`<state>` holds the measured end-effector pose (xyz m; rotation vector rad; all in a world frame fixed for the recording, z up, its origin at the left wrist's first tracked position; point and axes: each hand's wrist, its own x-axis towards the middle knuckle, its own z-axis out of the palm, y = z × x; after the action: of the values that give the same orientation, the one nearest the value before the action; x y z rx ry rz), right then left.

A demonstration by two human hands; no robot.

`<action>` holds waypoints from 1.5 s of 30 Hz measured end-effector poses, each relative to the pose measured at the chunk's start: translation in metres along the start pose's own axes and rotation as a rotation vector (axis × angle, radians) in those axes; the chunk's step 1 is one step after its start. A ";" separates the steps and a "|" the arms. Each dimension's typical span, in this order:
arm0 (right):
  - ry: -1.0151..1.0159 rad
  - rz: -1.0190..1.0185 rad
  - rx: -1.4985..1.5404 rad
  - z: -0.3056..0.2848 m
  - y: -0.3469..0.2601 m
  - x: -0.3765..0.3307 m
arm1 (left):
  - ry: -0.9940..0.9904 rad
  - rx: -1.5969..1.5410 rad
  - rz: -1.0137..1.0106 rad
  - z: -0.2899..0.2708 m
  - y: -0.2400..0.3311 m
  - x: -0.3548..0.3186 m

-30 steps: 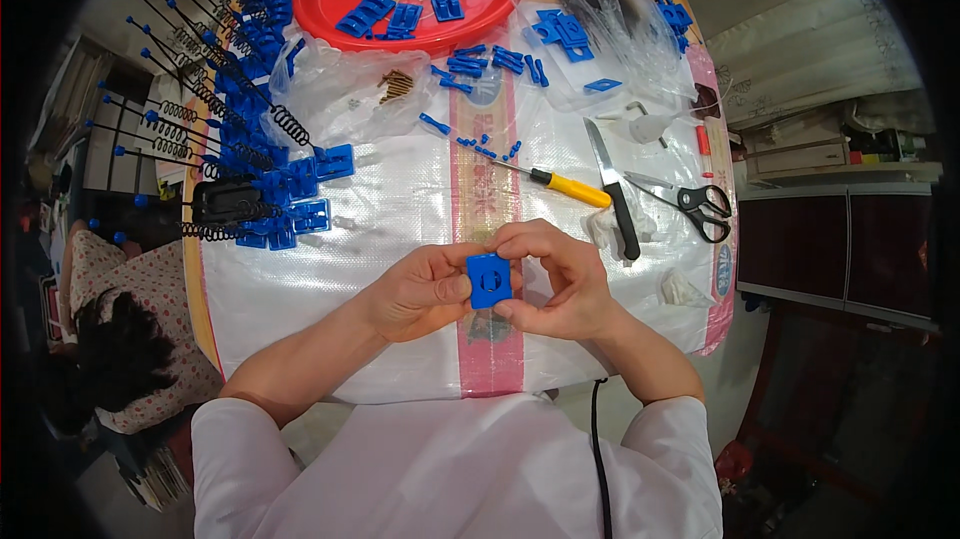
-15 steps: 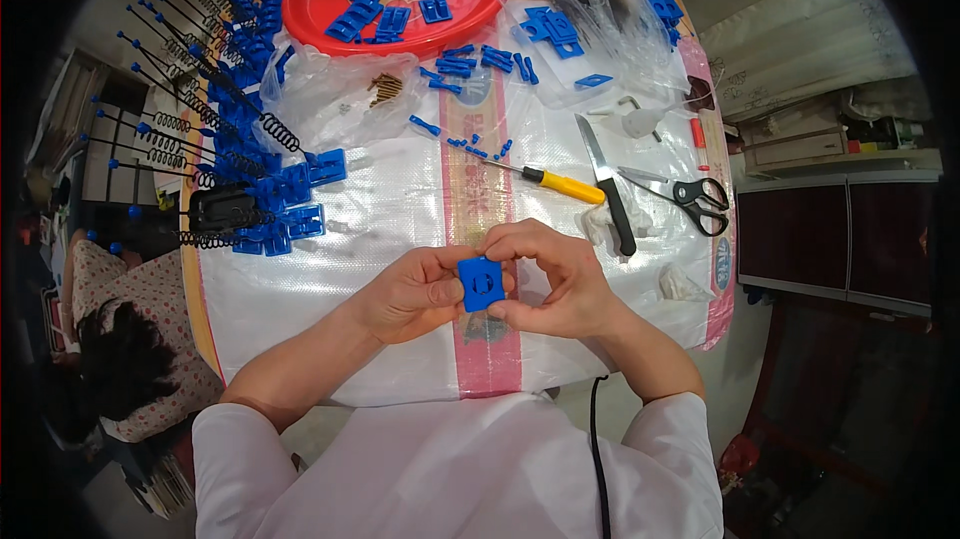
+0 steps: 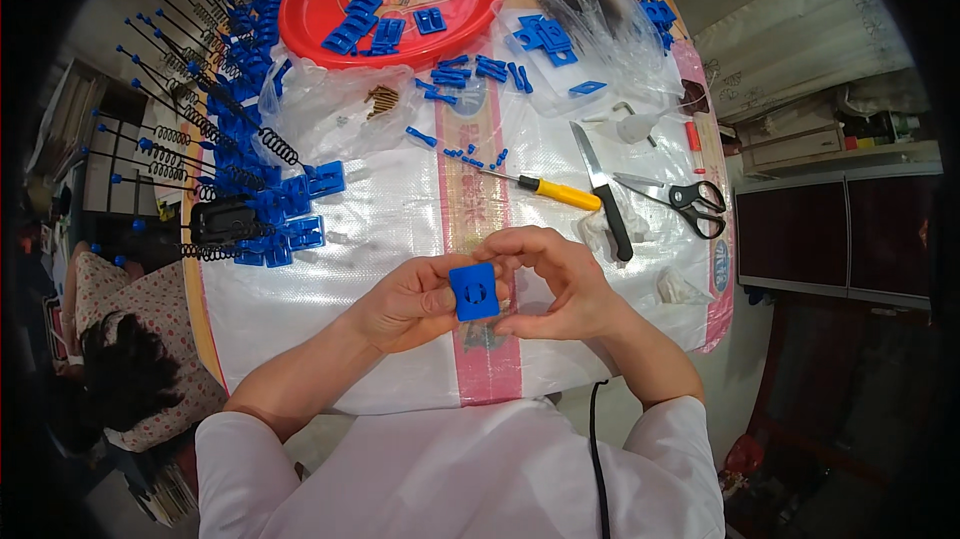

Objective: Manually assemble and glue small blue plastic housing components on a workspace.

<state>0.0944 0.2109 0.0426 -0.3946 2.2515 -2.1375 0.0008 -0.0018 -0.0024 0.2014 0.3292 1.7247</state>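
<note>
A small blue plastic square plate (image 3: 474, 305) with rounded corners and a curved slotted opening faces up in front of me. My left hand (image 3: 408, 305) pinches its left side between thumb and fingers. Close by on the right, my right hand (image 3: 562, 284) curves around the plate with thumb and forefinger apart. Its thumb tip lies near the plate's lower right edge; whether they touch is hard to tell. Beyond my hands lie a yellow-handled screwdriver (image 3: 565, 194) and several tiny blue pieces (image 3: 472, 161).
A black-handled knife (image 3: 612, 209) and scissors (image 3: 697, 209) lie to the right. Assembled blue pieces with black springs (image 3: 290, 194) crowd the left edge. At the back are a red tray (image 3: 300, 24) of blue parts and a plastic bag with brass screws (image 3: 381, 102).
The blue plate has tilted and shifted slightly left and down in my left hand. My right hand's thumb and fingers have drawn apart from its right side.
</note>
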 end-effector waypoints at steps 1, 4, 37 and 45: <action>0.001 -0.003 -0.002 -0.001 0.000 0.001 | -0.001 0.003 0.001 0.001 0.001 0.000; 0.013 -0.017 -0.015 0.000 0.001 0.001 | 0.002 0.005 -0.006 0.005 0.003 0.000; 0.027 -0.182 -0.461 0.007 -0.020 0.013 | -0.013 0.040 -0.024 -0.004 -0.002 0.002; 0.061 -0.134 -0.406 0.009 -0.020 0.013 | -0.017 0.023 -0.013 -0.002 -0.002 0.002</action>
<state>0.0870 0.1989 0.0638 -0.5034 2.7688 -1.7524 0.0013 0.0006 -0.0049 0.2298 0.3377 1.7065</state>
